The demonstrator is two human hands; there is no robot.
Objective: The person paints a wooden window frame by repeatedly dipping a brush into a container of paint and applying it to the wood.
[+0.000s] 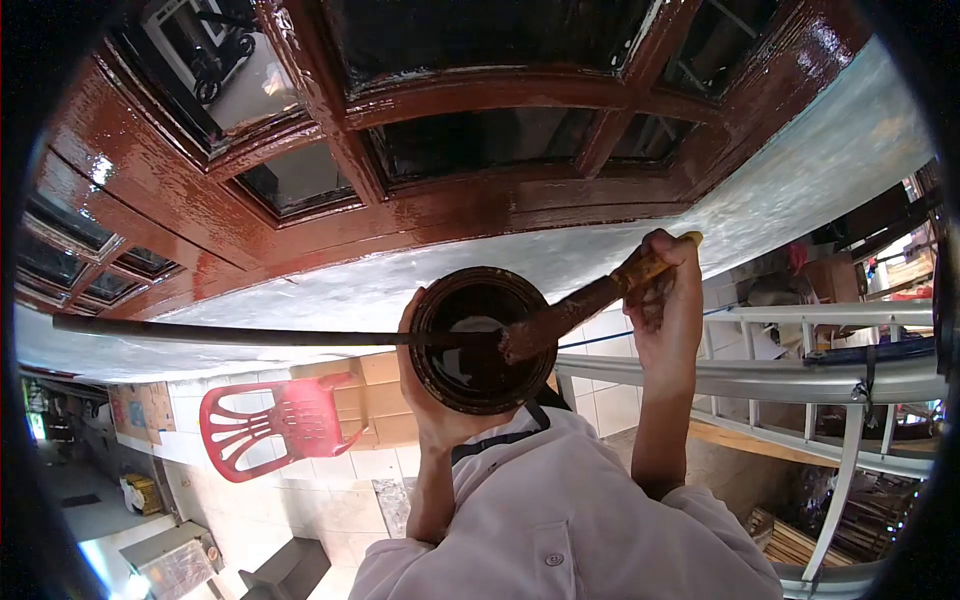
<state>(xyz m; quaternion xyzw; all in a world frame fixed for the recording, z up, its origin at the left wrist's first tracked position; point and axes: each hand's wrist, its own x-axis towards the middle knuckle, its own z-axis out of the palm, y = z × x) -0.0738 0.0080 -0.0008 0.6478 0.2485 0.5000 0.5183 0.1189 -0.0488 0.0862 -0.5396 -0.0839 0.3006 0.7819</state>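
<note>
My left hand (432, 415) is wrapped around the side of a round paint can (484, 406), with dark paint inside. In my right hand (665, 315) is a paintbrush (580, 305), gripped by its yellowish, paint-stained handle. Its brown-coated bristles overlap the can's right inner edge in this view. A long dark stick (230, 333) reaches from the can's opening out to the left. Above both hands, a glossy reddish-brown window frame (480, 105) holds several dark glass panes.
A pale wall (330, 300) runs below the frame. Behind me, a red plastic chair (300, 420) stands on light floor tiles near flat cardboard (385, 400). An aluminium ladder (760, 380) lies at the right, with stacked wood (780, 545) below it.
</note>
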